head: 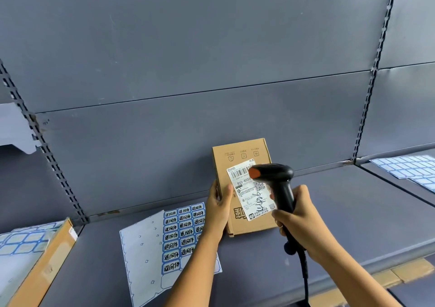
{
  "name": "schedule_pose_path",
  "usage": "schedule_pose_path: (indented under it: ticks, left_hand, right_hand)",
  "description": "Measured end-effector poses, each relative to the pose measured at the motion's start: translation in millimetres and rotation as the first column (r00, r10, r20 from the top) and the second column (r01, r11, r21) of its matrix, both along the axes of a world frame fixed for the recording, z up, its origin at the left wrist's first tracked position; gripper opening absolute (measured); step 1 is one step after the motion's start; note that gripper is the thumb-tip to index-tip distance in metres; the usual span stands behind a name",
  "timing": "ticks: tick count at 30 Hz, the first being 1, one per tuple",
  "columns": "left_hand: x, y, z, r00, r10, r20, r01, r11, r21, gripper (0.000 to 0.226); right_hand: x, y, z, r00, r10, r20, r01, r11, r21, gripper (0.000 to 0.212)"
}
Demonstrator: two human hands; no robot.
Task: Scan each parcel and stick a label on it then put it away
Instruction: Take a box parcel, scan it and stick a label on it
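Head view looks down at a grey metal shelf (341,212) with a sticker sheet (181,231) lying flat on it, about half of it bearing blue-framed stickers and the rest peeled bare. Just right of that sheet the parcel (240,150), a flat brown cardboard box, is held with its long axis running up and away and its printed face turned to the camera; whether its lower edge rests on the shelf or hangs just above cannot be told. The left hand (219,210) grips the box by its left long edge, thumb laid on the front face and fingers curled behind. The right hand (303,217) is wrapped tightly round the handle of a black scanner (275,172), whose cable (304,271) drops toward the camera. The scanner comes in from the right, its orange nose pointing left across the white shipping label (246,191) and sitting right over the barcode (239,172) at the label's upper end. My reading is that the scan is the step in hand; for the sticker that follows, the sheet lies down and to the left of the parcel, under the left forearm, so the left hand is nearer, though both hands are full
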State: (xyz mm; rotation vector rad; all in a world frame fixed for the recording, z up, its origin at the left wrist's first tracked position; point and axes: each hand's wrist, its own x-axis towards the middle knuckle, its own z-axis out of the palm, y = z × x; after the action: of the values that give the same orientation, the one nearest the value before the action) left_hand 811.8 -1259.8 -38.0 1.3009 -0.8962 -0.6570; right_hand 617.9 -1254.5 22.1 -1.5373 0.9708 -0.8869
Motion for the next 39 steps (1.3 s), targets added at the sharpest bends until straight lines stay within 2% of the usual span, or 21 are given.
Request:
schedule_pose_path:
  ticks: [4, 13, 20, 23, 25, 27, 29, 33, 35, 39]
  left_hand:
    - [2, -2, -3, 1.0, 0.012, 0.028, -0.012, 1.0, 0.013, 0.043]
    - [2, -1, 0, 0.994, 0.056, 0.093, -0.059, 0.998, 0.032, 0.037]
    - [2, 0, 0, 0.994, 0.055, 0.094, -0.058, 0.998, 0.034, 0.035]
    - [1, 0, 1, 0.996, 0.05, 0.074, -0.052, 0.998, 0.027, 0.034]
    - [0, 1, 3, 0.998, 0.039, 0.054, -0.04, 0.999, 0.023, 0.033]
    - [-1, 2, 4, 0.999, 0.031, 0.041, -0.032, 0.999, 0.024, 0.035]
    - [-1, 3, 5, 0.998, 0.037, 0.041, -0.038, 0.999, 0.028, 0.035]
    - [-2, 2, 5, 0.998, 0.049, 0.038, -0.05, 0.998, 0.036, 0.027]
    - [-1, 1, 5, 0.998, 0.049, 0.046, -0.051, 0.998, 0.029, 0.026]
    - [-1, 0, 7, 0.998, 0.053, 0.04, -0.053, 0.998, 0.019, 0.026]
  right_hand:
    - [-4, 4, 1, 0.999, 0.007, -0.039, -0.009, 0.999, -0.042, 0.032]
    - [-5, 9, 9, 0.997, 0.039, -0.063, -0.046, 0.992, -0.119, 0.031]
    - [-6, 9, 9, 0.998, 0.027, -0.059, -0.032, 0.995, -0.09, 0.031]
    - [-8, 6, 7, 1.0, -0.006, -0.019, 0.004, 0.996, -0.091, 0.031]
    - [-10, -3, 7, 0.995, -0.091, 0.03, 0.093, 0.991, -0.101, 0.027]
    - [-14, -22, 2, 0.975, -0.197, 0.099, 0.202, 0.978, -0.042, 0.021]
    - [-20, -49, -10, 0.954, -0.27, 0.129, 0.261, 0.962, 0.084, 0.021]
    - [-29, -93, -37, 0.962, -0.262, 0.081, 0.215, 0.905, 0.366, 0.024]
    - [-31, -105, -46, 0.974, -0.225, 0.024, 0.198, 0.899, 0.391, 0.023]
    - [-39, -121, -55, 0.973, -0.229, -0.04, 0.23, 0.919, 0.32, 0.024]
